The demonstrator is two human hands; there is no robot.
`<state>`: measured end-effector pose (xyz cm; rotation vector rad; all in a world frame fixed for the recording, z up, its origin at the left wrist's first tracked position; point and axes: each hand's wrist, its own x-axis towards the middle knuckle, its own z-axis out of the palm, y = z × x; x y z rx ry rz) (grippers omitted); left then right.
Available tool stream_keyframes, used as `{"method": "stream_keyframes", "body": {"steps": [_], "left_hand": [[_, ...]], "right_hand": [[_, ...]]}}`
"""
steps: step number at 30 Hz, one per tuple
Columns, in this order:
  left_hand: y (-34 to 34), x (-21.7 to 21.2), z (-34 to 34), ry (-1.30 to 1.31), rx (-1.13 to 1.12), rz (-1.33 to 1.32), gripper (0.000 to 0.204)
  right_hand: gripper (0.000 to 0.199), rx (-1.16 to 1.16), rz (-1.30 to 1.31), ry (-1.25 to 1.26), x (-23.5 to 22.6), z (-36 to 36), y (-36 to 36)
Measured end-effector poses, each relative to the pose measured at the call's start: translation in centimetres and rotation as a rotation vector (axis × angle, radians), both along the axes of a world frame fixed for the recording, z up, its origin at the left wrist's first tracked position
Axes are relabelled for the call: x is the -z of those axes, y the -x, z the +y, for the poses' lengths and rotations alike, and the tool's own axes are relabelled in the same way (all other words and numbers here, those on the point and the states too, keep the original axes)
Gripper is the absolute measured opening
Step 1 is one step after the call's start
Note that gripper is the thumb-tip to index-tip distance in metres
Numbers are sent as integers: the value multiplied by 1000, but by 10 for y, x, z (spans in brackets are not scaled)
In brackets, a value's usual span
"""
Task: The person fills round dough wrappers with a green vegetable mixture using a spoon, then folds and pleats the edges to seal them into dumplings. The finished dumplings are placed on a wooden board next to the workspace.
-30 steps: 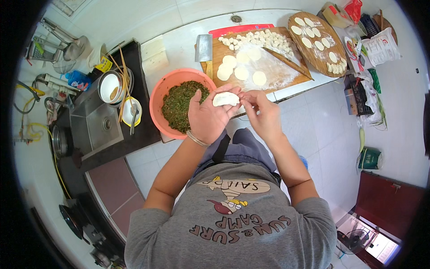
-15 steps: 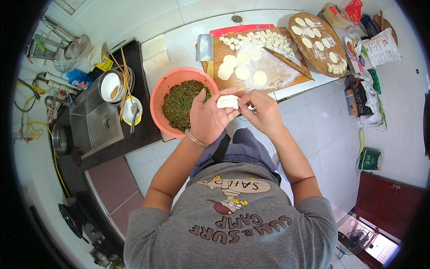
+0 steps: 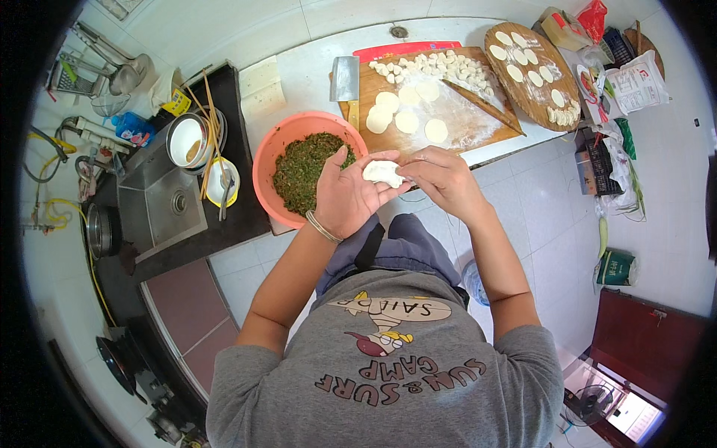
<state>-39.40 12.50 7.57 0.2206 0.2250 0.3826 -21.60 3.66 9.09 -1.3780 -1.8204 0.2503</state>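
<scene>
A white folded dumpling lies across the fingers of my left hand, which is turned palm up and supports it. My right hand pinches the dumpling's right edge between thumb and fingertips. Just left of my hands, a pink basin holds a green chopped filling. Beyond them, flat round wrappers lie on a floured wooden board, with many small dough pieces at its far side. A rolling pin rests across the board at right.
A cleaver lies at the board's left edge. On the far right, a round wooden board carries more wrappers and a cluster of finished dumplings. At left, bowls with chopsticks stand beside a metal sink.
My right hand has shifted slightly right along the dumpling, and its fingers have changed their pinch. The dumpling shows more of its edge. My left hand stays nearly in place.
</scene>
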Motion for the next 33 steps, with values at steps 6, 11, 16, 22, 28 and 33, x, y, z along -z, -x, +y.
{"method": "stream_keyframes", "body": {"steps": [6,11,16,22,28,33], "left_hand": [[-2,6,0,-50,12,59,67],[-6,7,-1,-30,4,98,65],[-2,3,4,-42,90,45,69],[-5,2,2,25,109,94,71],[-6,6,3,-9,137,110,70],[-14,5,0,-76,132,227,72]], "right_hand": [[13,86,41,134,-2,1,11],[14,207,106,247,-2,-2,20],[18,51,64,78,-11,0,0],[18,-48,35,79,-3,1,-3],[16,-1,35,114,-5,1,5],[21,138,10,203,-4,-1,15]]}}
